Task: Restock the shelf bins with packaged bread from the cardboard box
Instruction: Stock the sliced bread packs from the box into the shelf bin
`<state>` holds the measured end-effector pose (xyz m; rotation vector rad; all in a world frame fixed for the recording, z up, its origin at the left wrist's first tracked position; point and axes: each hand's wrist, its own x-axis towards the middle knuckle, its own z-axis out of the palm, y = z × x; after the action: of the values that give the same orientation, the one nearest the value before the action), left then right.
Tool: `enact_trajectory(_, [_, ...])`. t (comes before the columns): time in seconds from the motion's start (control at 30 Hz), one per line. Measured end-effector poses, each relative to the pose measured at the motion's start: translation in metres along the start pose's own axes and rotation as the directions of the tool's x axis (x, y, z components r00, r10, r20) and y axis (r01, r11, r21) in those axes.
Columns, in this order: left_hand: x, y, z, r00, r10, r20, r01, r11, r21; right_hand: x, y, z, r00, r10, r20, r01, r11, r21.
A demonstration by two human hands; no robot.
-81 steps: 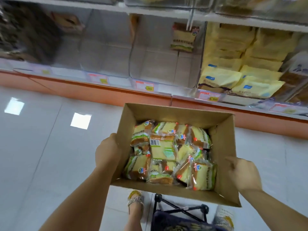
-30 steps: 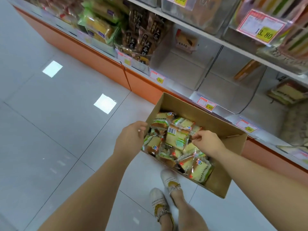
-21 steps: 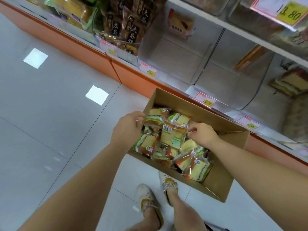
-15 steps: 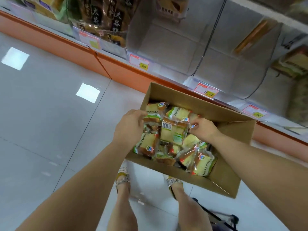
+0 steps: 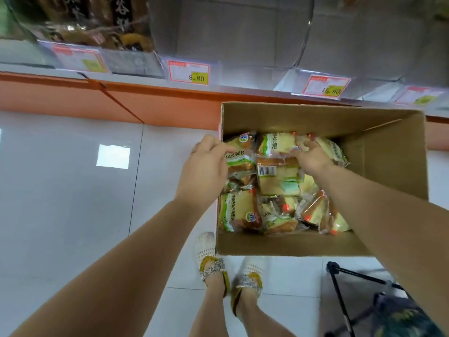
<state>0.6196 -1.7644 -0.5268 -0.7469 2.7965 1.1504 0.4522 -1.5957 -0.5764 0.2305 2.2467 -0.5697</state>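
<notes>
An open cardboard box (image 5: 315, 117) sits low in front of the shelf, holding several clear-wrapped yellow bread packets (image 5: 277, 181). My left hand (image 5: 206, 169) is at the box's left wall, fingers curled over its rim and touching a packet just inside. My right hand (image 5: 313, 159) reaches into the far part of the box, its fingers curled round a bread packet (image 5: 328, 147) there. Above the box, two clear shelf bins (image 5: 230, 32) (image 5: 364, 40) stand with nothing visible in them.
Price tags (image 5: 189, 72) line the shelf edge above an orange base (image 5: 158, 105). A bin with dark-wrapped bread (image 5: 102, 23) is at top left. My feet (image 5: 213, 266) stand on white tiles beside the box. A black cart frame (image 5: 364, 300) is at bottom right.
My view has swung to face the shelf squarely and tilted down. My right hand left the box's side, went into the box and closed on a packet at the far end.
</notes>
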Motion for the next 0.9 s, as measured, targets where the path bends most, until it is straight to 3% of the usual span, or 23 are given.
enact_trajectory(0.2, [0.000,-0.008,0.013,0.995,0.048,-0.088,-0.048,0.999,0.002,0.012,0.000,0.016,0.986,0.128,-0.104,-0.104,0.972,0.211])
enact_trajectory(0.4, [-0.001,0.000,0.009,0.999,0.000,-0.054,0.001,0.999,0.032,-0.021,0.001,-0.005,0.958,0.232,-0.170,-0.105,0.832,0.544])
enact_trajectory(0.5, [-0.002,0.020,-0.002,1.000,-0.017,-0.017,0.019,0.995,0.097,-0.051,0.001,-0.038,0.988,0.143,-0.062,-0.062,0.728,0.682])
enact_trajectory(0.63, [0.006,0.067,-0.017,0.993,-0.027,0.111,0.025,0.999,0.021,-0.095,0.003,-0.097,0.991,-0.095,0.099,0.010,0.770,0.638])
enact_trajectory(0.73, [0.014,0.108,-0.023,0.976,0.007,0.216,0.022,0.991,-0.131,-0.114,0.005,-0.138,0.959,-0.261,0.112,0.156,0.813,0.560])
enact_trajectory(0.9, [0.028,0.164,-0.016,0.947,-0.053,0.318,0.173,0.917,-0.361,-0.120,0.010,-0.201,0.854,-0.471,0.222,0.293,0.787,0.543])
